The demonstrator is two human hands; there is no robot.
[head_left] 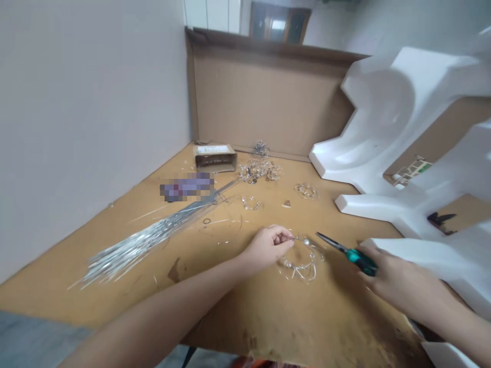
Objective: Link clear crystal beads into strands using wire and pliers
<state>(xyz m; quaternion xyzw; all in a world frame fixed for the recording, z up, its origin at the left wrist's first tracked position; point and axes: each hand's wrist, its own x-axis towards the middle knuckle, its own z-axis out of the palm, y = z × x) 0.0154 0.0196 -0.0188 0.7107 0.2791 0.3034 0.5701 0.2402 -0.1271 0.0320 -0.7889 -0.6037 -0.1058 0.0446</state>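
My left hand pinches one end of a ring of bent silvery wire with a pearl-like bead near the top. Loops of thin wire stick out along the ring's lower side, just above the tabletop or touching it; I cannot tell which. To the right, my right hand is wrapped round a pair of long-nose pliers with teal and black handles. The pliers' tips point left toward the bead, a short gap away from it. Their jaws look nearly closed.
Left on the brown tabletop lies a bundle of straight silvery wires. Behind are a blurred-out purple item, a small open carton and a heap of wire pieces. White foam packing stands along the right; cardboard closes the back.
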